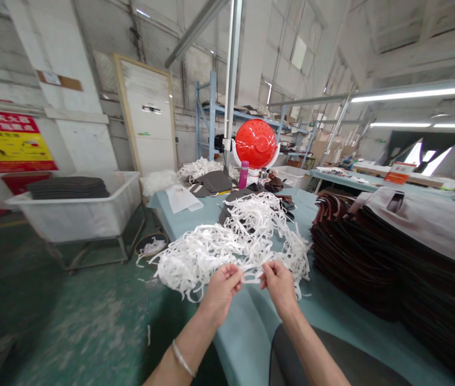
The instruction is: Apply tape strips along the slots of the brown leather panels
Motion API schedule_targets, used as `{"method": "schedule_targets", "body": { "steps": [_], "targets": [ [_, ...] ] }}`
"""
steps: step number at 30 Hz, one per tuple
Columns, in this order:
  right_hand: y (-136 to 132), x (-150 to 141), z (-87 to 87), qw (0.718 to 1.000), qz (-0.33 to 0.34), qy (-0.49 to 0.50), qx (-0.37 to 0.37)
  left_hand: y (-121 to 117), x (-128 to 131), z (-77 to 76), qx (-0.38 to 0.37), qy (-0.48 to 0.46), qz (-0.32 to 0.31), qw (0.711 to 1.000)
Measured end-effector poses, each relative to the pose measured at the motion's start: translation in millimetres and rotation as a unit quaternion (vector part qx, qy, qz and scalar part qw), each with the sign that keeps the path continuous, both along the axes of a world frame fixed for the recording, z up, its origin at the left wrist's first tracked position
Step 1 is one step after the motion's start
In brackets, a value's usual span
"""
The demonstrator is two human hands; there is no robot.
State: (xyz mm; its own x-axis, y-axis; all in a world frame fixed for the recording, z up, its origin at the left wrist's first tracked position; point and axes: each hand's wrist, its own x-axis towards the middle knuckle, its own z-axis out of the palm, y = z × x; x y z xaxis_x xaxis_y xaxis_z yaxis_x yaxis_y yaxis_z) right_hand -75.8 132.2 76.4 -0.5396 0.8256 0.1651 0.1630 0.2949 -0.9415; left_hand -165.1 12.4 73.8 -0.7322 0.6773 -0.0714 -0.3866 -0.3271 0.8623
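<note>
A narrow white strip (251, 281) is stretched between my two hands, just above the near side of the table. My left hand (224, 284) pinches its left end, and at the other end the fingers of my right hand (278, 280) are closed on it. Right behind them lies a large tangled heap of white strips (207, 249), spreading back over the blue-green table cover (243, 327). Below my right forearm is a dark flat panel (320, 354), partly hidden by the arm.
A tall stack of dark, layered pieces (356, 246) stands at the right. Farther back are a pink bottle (243, 175) and a red round fan (255, 143). On the left, a white bin (82, 217) holds dark panels, with a small bucket (152, 245) on the floor nearby.
</note>
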Motion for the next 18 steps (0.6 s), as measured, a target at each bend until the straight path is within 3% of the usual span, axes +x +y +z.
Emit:
{"method": "schedule_targets", "body": {
  "steps": [5,10,14,18],
  "targets": [
    [30.8,-13.3,-7.4,0.999,-0.034,-0.006,-0.015,-21.7,-16.7,3.2,0.048,-0.052,0.007,0.997],
    [55.1,-23.8,-5.0,0.996,-0.07,-0.054,0.017,-31.4,-28.6,-0.8,0.126,-0.181,0.044,0.974],
    [73.3,-19.9,-6.9,0.983,-0.133,-0.11,0.061,-33.6,-36.6,-3.3,0.152,-0.197,0.088,0.965],
    [87.3,-16.1,-11.3,0.974,-0.143,-0.15,0.094,-41.0,-44.1,1.8,0.175,-0.197,0.106,0.959]
  ]
}}
